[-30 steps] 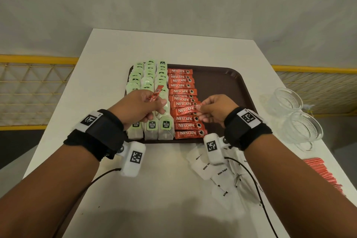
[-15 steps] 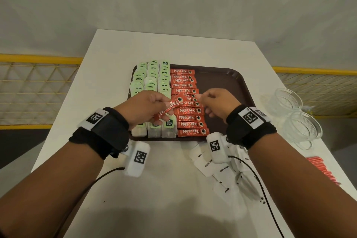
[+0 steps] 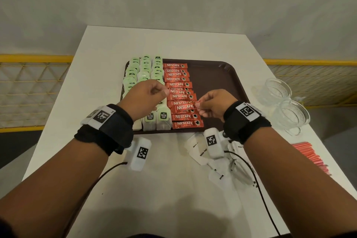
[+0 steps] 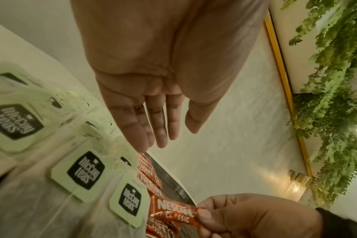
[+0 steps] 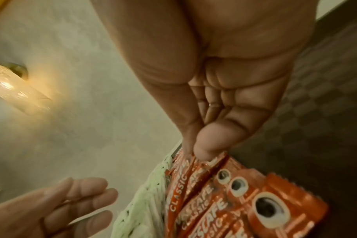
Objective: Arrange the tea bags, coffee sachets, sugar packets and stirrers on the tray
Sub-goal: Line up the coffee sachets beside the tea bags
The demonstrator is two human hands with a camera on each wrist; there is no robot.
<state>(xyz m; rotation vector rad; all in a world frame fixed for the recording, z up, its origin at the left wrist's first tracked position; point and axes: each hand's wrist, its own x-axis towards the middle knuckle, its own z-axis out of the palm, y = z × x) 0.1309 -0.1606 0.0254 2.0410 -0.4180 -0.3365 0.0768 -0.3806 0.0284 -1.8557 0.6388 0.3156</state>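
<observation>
A: where was the coffee sachet [image 3: 183,106]?
B: pinched at its end by the right hand [image 3: 216,105], over the red column on the tray [image 3: 222,75]. Left hand [image 3: 144,97] hovered over the tea bags [image 3: 144,75], relaxed, holding nothing.

Head view high above tray [image 3: 222,75], wrist views close, sharing sachets [image 4: 173,214]

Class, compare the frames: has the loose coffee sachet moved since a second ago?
Yes. The coffee sachet left the left hand, crossing right from the tea bags to the right hand.
</observation>
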